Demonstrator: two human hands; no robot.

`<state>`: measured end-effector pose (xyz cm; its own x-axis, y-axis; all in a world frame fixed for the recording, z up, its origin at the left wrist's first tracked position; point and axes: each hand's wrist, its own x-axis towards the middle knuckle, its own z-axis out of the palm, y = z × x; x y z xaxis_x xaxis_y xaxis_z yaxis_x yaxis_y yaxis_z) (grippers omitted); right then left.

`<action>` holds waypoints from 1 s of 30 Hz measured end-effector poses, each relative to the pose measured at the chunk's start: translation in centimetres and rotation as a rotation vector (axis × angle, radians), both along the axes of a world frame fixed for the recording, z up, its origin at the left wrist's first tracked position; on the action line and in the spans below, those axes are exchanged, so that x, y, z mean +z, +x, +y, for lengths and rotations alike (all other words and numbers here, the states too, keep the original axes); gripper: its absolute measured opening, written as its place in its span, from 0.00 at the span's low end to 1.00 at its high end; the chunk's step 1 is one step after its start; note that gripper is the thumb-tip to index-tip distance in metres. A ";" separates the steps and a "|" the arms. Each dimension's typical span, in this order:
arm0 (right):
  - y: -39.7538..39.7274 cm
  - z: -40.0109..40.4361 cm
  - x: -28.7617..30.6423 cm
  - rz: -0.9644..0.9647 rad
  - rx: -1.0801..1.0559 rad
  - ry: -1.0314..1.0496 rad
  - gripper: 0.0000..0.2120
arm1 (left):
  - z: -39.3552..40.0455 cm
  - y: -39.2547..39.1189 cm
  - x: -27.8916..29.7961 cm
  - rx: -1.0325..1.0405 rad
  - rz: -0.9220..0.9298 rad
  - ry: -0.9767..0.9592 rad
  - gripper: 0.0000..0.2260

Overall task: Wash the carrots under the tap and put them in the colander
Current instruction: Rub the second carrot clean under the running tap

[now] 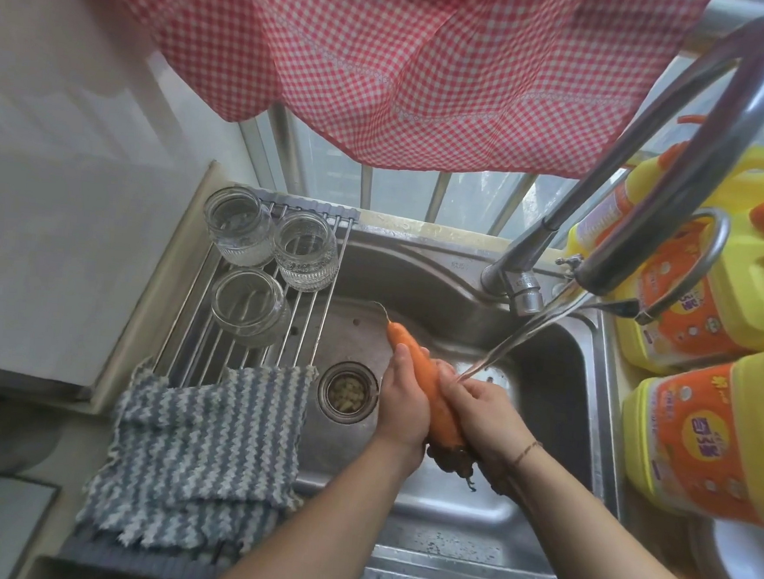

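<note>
One carrot (428,374), two hands, left hand (401,403), right hand (484,414), three glass jars (249,305), three yellow detergent bottles (704,438), one striped cloth (207,440), one tap (524,294)

Single head cam, wide-angle, looked steeply down into the sink (468,512) from close above; tap (680,143) loomed near the lens at upper right. No second view.

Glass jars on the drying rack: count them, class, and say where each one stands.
3. Two glass jars stand side by side at the far end of the rack, one to the left and one to the right; the third stands nearer, in front of them. None looks hidden.
</note>
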<state>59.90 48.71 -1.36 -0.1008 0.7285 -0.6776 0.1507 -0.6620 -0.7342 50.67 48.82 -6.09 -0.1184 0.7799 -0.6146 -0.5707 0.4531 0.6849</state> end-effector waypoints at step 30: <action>-0.3 -0.8 0.5 0.290 -0.079 -0.084 0.23 | 0.1 -0.7 -1.1 -0.077 0.072 0.043 0.20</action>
<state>59.64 47.87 -0.84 -0.2443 0.6843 -0.6871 -0.1117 -0.7237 -0.6810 49.97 48.95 -7.23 -0.1000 0.8141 -0.5721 -0.4839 0.4626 0.7429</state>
